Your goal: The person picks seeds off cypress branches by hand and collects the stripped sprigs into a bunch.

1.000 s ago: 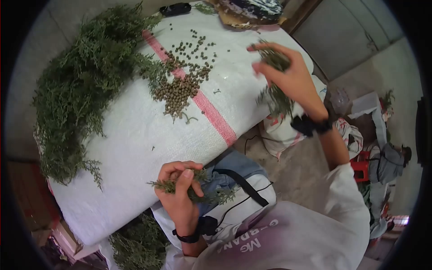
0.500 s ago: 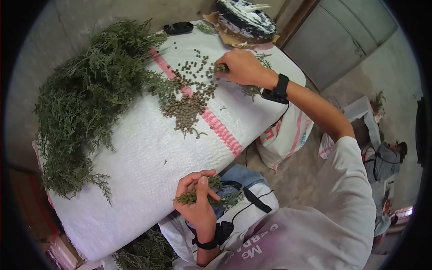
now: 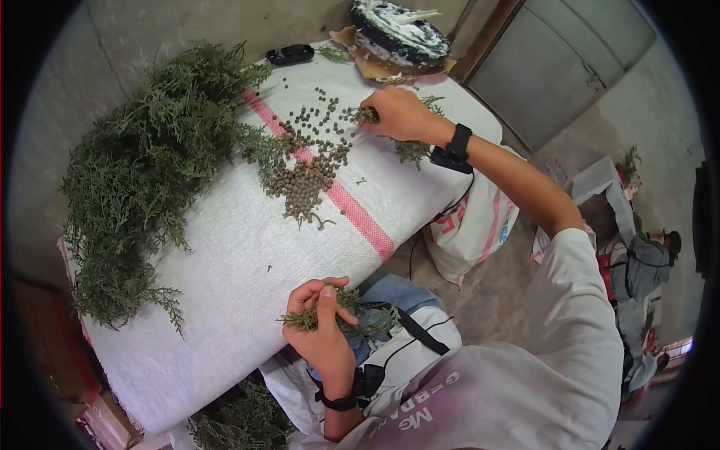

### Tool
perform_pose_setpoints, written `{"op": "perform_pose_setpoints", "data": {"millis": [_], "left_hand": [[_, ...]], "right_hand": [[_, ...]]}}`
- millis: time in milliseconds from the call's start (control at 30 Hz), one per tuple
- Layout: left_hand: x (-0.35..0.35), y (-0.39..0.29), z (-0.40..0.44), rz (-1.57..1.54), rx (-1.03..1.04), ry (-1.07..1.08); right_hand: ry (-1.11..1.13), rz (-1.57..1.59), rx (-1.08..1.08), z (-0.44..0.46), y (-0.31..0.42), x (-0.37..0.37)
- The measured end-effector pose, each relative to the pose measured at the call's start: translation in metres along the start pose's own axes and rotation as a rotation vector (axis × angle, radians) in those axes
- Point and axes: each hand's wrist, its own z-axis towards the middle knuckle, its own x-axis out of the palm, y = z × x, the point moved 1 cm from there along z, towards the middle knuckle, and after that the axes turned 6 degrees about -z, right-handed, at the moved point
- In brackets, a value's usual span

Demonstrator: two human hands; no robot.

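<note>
My left hand (image 3: 322,326) is closed round a small green sprig (image 3: 367,319) at the near edge of a large white woven sack (image 3: 247,247). Over the far part of the sack, my right hand (image 3: 394,114) is closed on a bunch of greenery (image 3: 411,150), whose leaves stick out on both sides of the fist. Left of that hand, small round brown seed balls (image 3: 300,187) lie scattered and heaped across the sack's red stripe (image 3: 360,217). A big pile of green branches (image 3: 150,165) covers the sack's left side.
A black round object smeared with white (image 3: 401,34) rests on brown card at the back, near a small black object (image 3: 290,55). Another sack (image 3: 469,232) stands on the floor at right. More greenery (image 3: 244,420) lies below. A person in grey (image 3: 646,262) is at far right.
My right hand has swung left and down to the sack beside the seed balls, with the greenery in it. My left hand still holds its sprig. The view has shifted.
</note>
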Motion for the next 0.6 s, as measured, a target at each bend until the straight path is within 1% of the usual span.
{"op": "perform_pose_setpoints", "data": {"millis": [133,233,267,367,400,500,533,600], "left_hand": [[0.0,0.0,0.0,-0.016,0.019,0.007],[0.004,0.0,0.002,-0.025,0.063,-0.01],[0.004,0.001,0.0,-0.031,0.074,-0.015],[0.006,-0.001,-0.003,0.018,0.089,0.01],[0.008,-0.002,-0.001,0.031,0.089,0.023],[0.012,-0.011,-0.004,0.011,0.09,0.024],[0.015,-0.013,-0.007,0.001,0.083,0.025],[0.025,-0.016,-0.01,0.012,0.089,0.051]], "right_hand": [[0.039,0.07,-0.093,0.004,-0.007,-0.002],[-0.08,0.005,-0.212,0.001,-0.005,0.003],[-0.085,0.015,-0.214,-0.002,-0.003,0.002],[0.001,0.002,-0.089,-0.001,0.003,-0.018],[-0.012,0.003,-0.094,-0.002,0.005,-0.027],[-0.078,0.602,-0.107,-0.033,0.011,-0.054],[-0.07,0.597,-0.097,-0.046,0.021,-0.067],[0.118,1.013,0.004,-0.076,0.05,-0.091]]}}
